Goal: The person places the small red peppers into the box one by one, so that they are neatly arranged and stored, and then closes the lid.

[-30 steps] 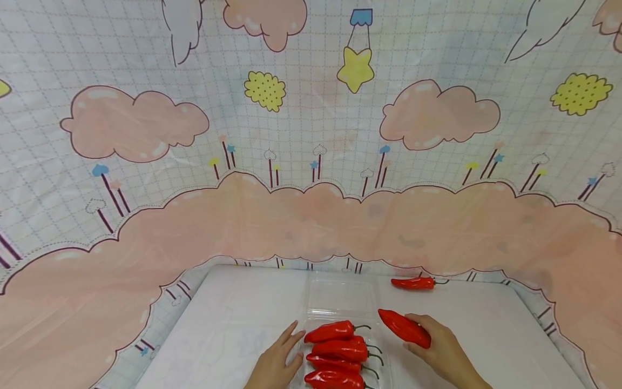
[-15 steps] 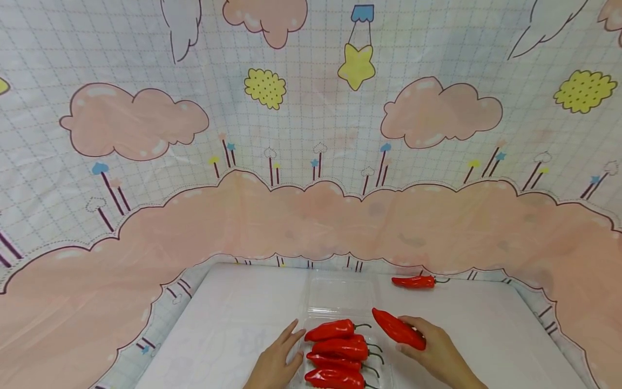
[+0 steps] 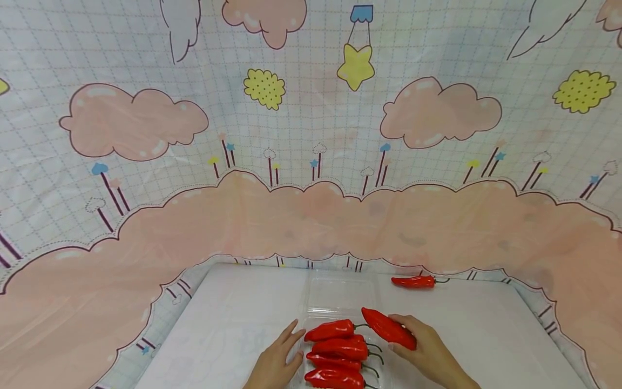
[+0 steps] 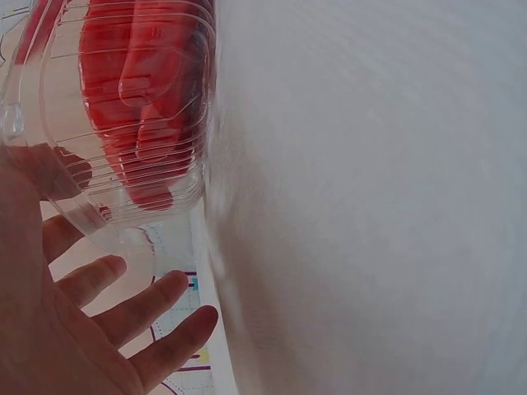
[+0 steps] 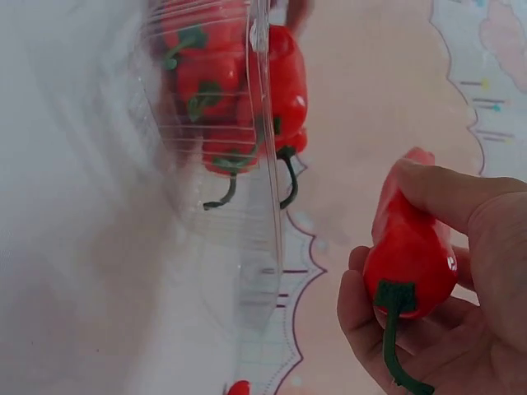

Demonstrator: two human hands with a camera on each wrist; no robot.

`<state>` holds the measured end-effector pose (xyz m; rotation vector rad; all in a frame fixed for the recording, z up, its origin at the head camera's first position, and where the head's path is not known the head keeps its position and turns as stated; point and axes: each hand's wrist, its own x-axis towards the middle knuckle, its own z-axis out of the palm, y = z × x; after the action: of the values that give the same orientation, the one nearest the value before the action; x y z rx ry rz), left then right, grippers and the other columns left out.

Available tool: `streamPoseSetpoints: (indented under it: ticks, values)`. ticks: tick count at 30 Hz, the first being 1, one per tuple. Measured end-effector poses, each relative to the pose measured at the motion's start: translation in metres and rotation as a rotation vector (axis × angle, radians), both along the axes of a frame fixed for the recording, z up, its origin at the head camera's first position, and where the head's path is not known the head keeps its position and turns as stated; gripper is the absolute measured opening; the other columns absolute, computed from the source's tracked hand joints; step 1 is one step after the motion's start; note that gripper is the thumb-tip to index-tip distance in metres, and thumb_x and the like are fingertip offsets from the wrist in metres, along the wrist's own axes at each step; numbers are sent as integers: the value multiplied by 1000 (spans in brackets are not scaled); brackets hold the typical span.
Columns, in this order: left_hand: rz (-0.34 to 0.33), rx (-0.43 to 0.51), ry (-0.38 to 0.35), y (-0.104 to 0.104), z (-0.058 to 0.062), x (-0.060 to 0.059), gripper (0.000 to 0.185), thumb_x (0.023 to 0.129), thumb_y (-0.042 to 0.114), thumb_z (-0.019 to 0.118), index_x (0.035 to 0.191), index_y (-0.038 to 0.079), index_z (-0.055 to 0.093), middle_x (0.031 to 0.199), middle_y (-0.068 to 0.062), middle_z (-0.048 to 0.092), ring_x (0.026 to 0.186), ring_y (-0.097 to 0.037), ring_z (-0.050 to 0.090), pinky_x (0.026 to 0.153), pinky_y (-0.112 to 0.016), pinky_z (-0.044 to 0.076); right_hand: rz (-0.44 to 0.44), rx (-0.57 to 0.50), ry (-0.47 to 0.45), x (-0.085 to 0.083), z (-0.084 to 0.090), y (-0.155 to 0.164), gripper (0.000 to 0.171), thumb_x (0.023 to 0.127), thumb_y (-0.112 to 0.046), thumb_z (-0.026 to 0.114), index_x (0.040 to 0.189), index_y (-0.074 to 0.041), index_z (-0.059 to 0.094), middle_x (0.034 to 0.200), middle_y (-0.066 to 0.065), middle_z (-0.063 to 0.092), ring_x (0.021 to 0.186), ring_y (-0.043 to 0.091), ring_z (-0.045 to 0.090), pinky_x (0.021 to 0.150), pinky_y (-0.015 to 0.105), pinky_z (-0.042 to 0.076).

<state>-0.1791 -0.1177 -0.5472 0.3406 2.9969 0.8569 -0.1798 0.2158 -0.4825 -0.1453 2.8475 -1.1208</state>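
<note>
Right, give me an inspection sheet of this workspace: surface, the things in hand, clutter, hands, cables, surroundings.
Surface: white tabletop, bare to the left of the tray.
Things in hand: clear plastic clamshell tray with its lid open; four glossy red chilli peppers with green stems lie stacked in its near half. A fifth red chilli pepper is held just right of the tray.
Clutter: one lone red chilli pepper lying at the table's far right edge.
Hands: left hand with straight fingers against the tray's left side; right hand grips the fifth pepper.
Cables: nothing seen.
Surroundings: cartoon cloud-and-star backdrop sheet behind and around the table.
</note>
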Motion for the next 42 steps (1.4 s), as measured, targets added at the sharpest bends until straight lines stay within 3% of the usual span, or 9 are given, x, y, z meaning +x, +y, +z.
streamPoseSetpoints:
  ticks: [8,14,22,34,42]
  values:
    - [5,5,6,0,1,0,45,88,35,56,132,26,52,148,2,39,116,-24,59,86,-48,54,82,-36,42,-1,0,-9,56,72,-31,77,123,-25,56,117,-1,61,97,15,55,76,29,58]
    - [-8,5,20,-1,2,0,44,89,33,56,132,25,52,148,2,39,115,-23,59,87,-46,54,118,-84,20,-1,-2,-17,57,72,-34,77,124,-23,56,119,1,61,96,15,55,75,28,58]
    - [-12,3,7,-2,1,-1,45,89,35,56,133,26,51,149,3,38,117,-23,58,87,-47,54,166,-146,18,1,-6,-24,57,75,-43,73,125,-22,54,120,2,61,89,12,55,69,16,53]
    - [-18,-1,41,0,2,0,43,90,35,55,132,25,52,149,1,38,114,-24,59,84,-47,55,260,-220,-7,6,-11,-37,59,77,-47,70,128,-25,51,123,0,59,96,13,58,77,28,58]
    - [-11,-2,37,1,3,0,44,89,34,55,132,25,52,149,2,38,115,-24,59,85,-48,54,287,-261,-87,9,-14,-42,60,75,-44,73,129,-26,51,123,1,58,99,17,58,80,34,58]
